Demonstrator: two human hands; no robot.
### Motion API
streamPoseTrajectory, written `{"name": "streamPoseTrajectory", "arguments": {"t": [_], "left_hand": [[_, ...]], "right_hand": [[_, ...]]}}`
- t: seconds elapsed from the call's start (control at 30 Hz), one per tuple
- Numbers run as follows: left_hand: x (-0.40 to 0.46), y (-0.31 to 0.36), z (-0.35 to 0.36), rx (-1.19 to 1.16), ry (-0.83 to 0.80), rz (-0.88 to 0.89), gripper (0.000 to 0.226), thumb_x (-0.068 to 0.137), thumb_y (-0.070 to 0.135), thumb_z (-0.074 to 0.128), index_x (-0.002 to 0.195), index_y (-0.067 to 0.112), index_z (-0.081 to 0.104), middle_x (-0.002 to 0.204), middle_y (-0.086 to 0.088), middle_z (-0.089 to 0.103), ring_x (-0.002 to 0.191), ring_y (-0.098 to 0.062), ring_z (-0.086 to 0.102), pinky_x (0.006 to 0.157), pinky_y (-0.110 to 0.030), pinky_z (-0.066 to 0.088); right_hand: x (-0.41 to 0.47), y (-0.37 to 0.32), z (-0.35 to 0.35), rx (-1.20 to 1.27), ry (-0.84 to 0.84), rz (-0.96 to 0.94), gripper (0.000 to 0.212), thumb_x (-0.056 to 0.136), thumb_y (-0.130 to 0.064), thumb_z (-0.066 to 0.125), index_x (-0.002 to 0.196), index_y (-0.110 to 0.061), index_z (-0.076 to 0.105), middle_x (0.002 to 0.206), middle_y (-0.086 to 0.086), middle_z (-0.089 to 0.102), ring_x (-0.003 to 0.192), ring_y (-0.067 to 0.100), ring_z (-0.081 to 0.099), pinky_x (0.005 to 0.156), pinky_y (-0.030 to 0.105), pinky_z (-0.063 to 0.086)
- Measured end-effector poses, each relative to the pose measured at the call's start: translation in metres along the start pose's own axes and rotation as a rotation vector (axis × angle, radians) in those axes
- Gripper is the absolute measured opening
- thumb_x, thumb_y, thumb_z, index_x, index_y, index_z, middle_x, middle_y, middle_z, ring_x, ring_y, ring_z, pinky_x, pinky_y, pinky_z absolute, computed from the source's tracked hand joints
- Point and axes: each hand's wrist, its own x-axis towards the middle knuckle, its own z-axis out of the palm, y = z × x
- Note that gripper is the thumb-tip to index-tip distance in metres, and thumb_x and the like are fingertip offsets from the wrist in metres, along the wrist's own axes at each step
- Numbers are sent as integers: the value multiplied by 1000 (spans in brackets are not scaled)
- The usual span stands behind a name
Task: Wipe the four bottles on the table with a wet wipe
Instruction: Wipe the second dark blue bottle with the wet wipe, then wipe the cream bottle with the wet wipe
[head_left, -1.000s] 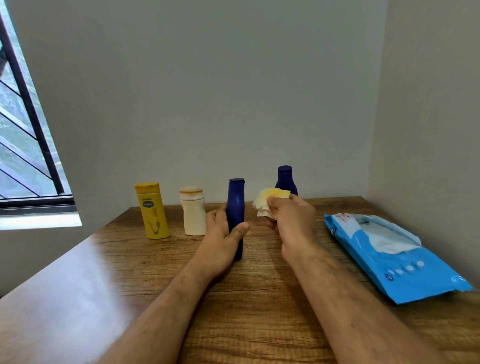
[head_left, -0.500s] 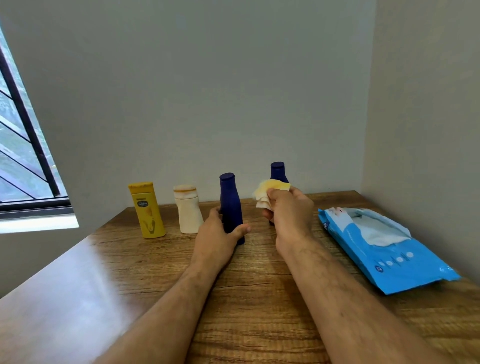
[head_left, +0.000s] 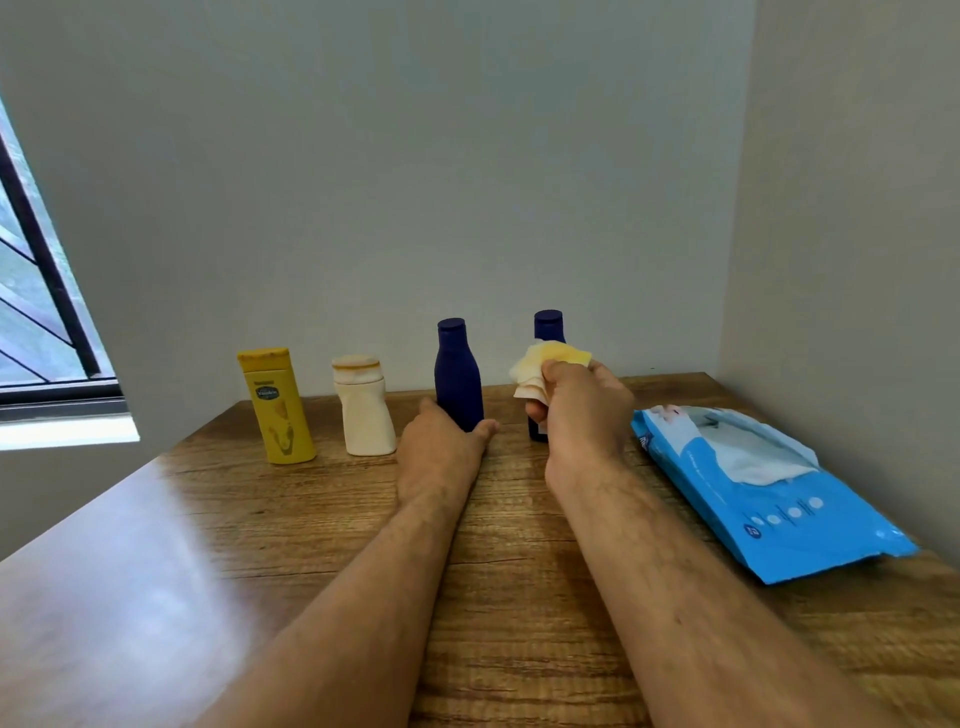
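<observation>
Head view, frame center: my left hand (head_left: 441, 447) grips a navy bottle (head_left: 458, 379); my right hand (head_left: 584, 410) pinches a yellowed wet wipe (head_left: 545, 364).

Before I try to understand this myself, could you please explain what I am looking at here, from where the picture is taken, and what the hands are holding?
There is no machine: a person wears a camera on the head, looking forward and down at two bare arms. On the wooden table four bottles stand in a row: a yellow Vaseline bottle, a cream bottle, and two dark blue ones. The left hand grips the base of the nearer dark blue bottle. The right hand holds up a crumpled, yellow-stained wet wipe, partly hiding the other dark blue bottle. A blue wet wipe pack lies to the right.
</observation>
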Motion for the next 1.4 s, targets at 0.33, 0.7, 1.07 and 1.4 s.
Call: {"name": "streamPoseTrajectory", "arguments": {"t": [0.33, 0.7, 1.07, 1.4], "left_hand": [[6, -3, 4, 40, -3, -6, 77, 77, 56, 78, 134, 15, 45, 129, -7, 63, 117, -25, 62, 95, -40, 55], [4, 0, 3, 47, -25, -21, 79, 73, 52, 84, 131, 14, 46, 129, -8, 62, 117, -26, 61, 94, -41, 55], [-20, 2, -16, 37, -42, -76, 83, 73, 47, 86, 131, 8, 42, 129, -12, 62, 116, -28, 63, 89, -37, 57], [-45, -11, -51, -164, 202, 11, 47, 84, 41, 78, 122, 23, 58, 94, 15, 62, 94, -7, 58, 79, -25, 40]], "right_hand": [[-5, 0, 3, -8, -48, -41, 15, 94, -16, 64, 93, -30, 59, 92, -6, 65, 76, 13, 68, 48, 17, 50], [-7, 1, 3, -6, -87, -61, 31, 94, -15, 63, 75, -36, 53, 84, -12, 61, 70, 10, 64, 51, 18, 53], [-13, -4, 0, -17, -93, -47, 17, 95, -16, 63, 93, -31, 57, 87, -11, 61, 75, 10, 64, 55, 18, 54], [-22, -2, 4, -64, -149, -57, 29, 95, -14, 63, 77, -35, 55, 85, -11, 61, 76, 11, 64, 62, 24, 58]]}}
